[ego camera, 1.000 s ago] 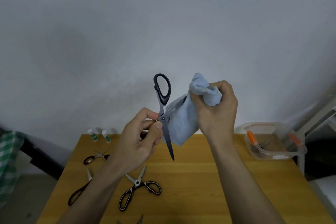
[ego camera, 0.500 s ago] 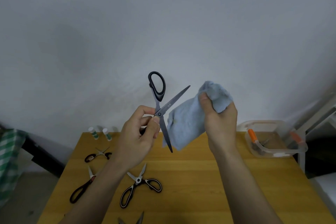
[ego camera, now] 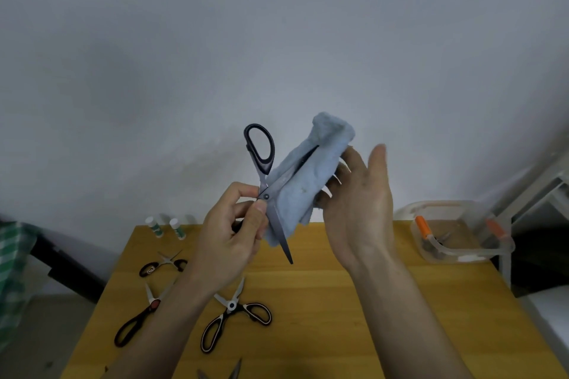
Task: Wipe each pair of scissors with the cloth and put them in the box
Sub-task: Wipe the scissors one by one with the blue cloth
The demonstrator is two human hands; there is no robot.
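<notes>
the left hand [ego camera: 229, 235] pinches a pair of black-handled scissors [ego camera: 268, 191] at the pivot, thumb and fingers curled tight around the joint, and holds them up in the air above the far half of the desk [ego camera: 338, 301]. the scissors are spread open: one black loop handle stands upright at the top, one dark blade points down toward the desk, and the other blade slants up to the right into the light blue cloth [ego camera: 303, 181].

the right hand [ego camera: 358, 203] holds the cloth against that upper blade. its palm faces the camera with the thumb straight up, and the fingers reach behind the cloth, so how tightly they close on it cannot be told. the cloth drapes over the blade, its top bunched above the blade tip and its lower end hanging behind the downward blade.

a clear plastic box [ego camera: 462, 232] sits at the far right corner of the desk, holding some orange-handled tools whose shape is hard to make out.

on the left half of the desk lie more scissors, all well apart from the box: a small pair [ego camera: 164, 264] toward the far left, a black-handled pair with a red pivot [ego camera: 141, 317] along the left edge, and a pair of black-and-white kitchen shears [ego camera: 235, 314] nearer the middle, lying open. the tips of another pair [ego camera: 226, 372] show at the near edge. two small white bottles [ego camera: 166, 226] with green labels stand at the far left corner.
</notes>
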